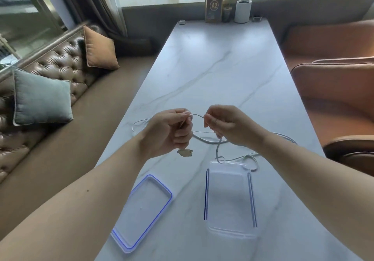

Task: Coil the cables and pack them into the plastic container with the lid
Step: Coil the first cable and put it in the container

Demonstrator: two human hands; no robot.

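A thin grey-white cable [204, 139] runs in loose loops over the marble table [212, 68]. My left hand [170, 132] is shut on one stretch of it, with a small plug end [185, 152] hanging below the fist. My right hand [224, 126] pinches the same cable a short way to the right, so a small arc spans between the two hands above the table. Part of the cable trails over the far rim of the clear plastic container [229, 198], which stands open near the front. Its blue-edged lid [142, 212] lies flat to the left of it.
A brown tufted sofa [60, 62] with an orange and a grey cushion runs along the left of the table. An orange armchair [334, 90] is on the right. At the far end stand an A2 sign [214, 7] and a white cup [242, 11].
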